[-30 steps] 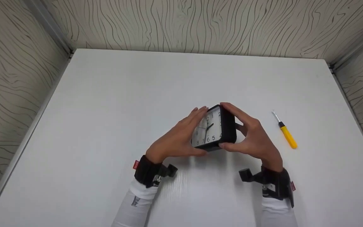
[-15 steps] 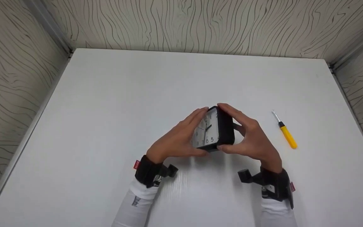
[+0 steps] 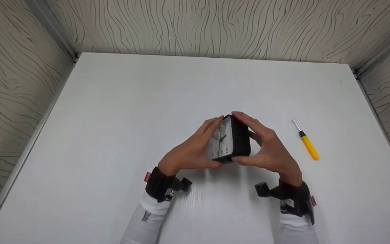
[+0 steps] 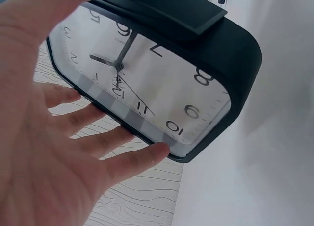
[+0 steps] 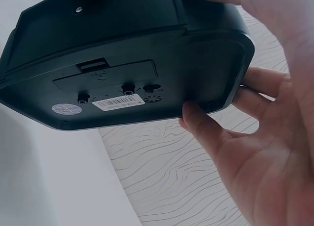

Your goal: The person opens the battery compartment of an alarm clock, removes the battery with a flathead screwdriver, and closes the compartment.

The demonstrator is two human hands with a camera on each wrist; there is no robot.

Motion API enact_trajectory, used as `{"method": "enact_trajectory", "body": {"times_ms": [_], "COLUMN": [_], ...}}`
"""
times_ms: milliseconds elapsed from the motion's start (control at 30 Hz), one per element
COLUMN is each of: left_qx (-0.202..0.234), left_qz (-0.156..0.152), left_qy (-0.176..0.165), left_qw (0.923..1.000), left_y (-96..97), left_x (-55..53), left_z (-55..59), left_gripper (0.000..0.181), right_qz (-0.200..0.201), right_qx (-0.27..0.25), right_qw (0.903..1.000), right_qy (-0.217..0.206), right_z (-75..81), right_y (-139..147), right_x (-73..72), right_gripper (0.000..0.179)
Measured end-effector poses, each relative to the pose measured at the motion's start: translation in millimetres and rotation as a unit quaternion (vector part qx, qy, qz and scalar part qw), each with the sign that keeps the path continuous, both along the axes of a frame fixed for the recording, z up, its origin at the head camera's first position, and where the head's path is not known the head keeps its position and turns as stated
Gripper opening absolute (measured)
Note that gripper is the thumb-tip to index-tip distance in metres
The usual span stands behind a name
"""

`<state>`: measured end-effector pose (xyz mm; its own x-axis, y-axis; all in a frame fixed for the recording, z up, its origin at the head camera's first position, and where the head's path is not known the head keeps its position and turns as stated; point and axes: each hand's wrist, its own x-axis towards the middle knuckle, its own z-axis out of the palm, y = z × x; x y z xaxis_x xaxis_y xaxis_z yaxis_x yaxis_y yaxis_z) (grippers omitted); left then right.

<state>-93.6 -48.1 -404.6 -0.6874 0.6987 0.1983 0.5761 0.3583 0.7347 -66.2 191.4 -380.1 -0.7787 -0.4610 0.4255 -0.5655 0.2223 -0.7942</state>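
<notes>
A black square alarm clock (image 3: 241, 139) with a white dial is held between both hands, tilted, its face turned towards the left. My left hand (image 3: 190, 149) grips it from the left, fingertips on the top edge and thumb under the bottom. From the other side, my right hand (image 3: 271, 149) holds the casing, with fingers on the top and behind and the thumb at the lower edge. In the right wrist view the clock's back (image 5: 206, 64) shows a battery cover (image 5: 115, 74), small knobs and a barcode label (image 5: 117, 102).
A screwdriver (image 3: 309, 146) with a yellow handle lies on the white table (image 3: 113, 118), to the right of my right hand. Wood-grain patterned panels (image 3: 195, 27) stand behind and at both sides of the table.
The clock has shifted slightly left and turned, so more of its black right side shows and less of its dial. Both hands keep their grip; the right hand has moved slightly left with it.
</notes>
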Motion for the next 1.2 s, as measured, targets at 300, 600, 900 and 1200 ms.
{"method": "enact_trajectory", "body": {"times_ms": [300,600,900,1200], "left_qx": [0.005,-0.008,-0.014,-0.016], "left_qz": [-0.002,0.006,0.01,0.006], "left_qy": [0.012,0.001,0.004,0.011], "left_qw": [0.9999,1.0,0.9998,0.9998], "left_y": [-0.2,-1.3,-1.5,-1.2], "left_x": [0.3,1.1,0.5,0.5], "left_z": [0.7,2.0,2.5,2.3], "left_gripper": [0.114,0.114,0.115,0.115], "right_qz": [-0.004,0.01,0.009,0.01], "right_qx": [0.006,-0.009,-0.008,-0.004], "right_qw": [1.0,0.9997,0.9997,0.9998], "right_qy": [0.003,0.018,0.02,0.019], "right_z": [0.5,0.0,0.6,1.5], "right_y": [-0.6,-3.2,-4.7,-4.7], "right_x": [1.3,0.7,0.5,1.0], "right_gripper": [0.094,0.095,0.096,0.095]}}
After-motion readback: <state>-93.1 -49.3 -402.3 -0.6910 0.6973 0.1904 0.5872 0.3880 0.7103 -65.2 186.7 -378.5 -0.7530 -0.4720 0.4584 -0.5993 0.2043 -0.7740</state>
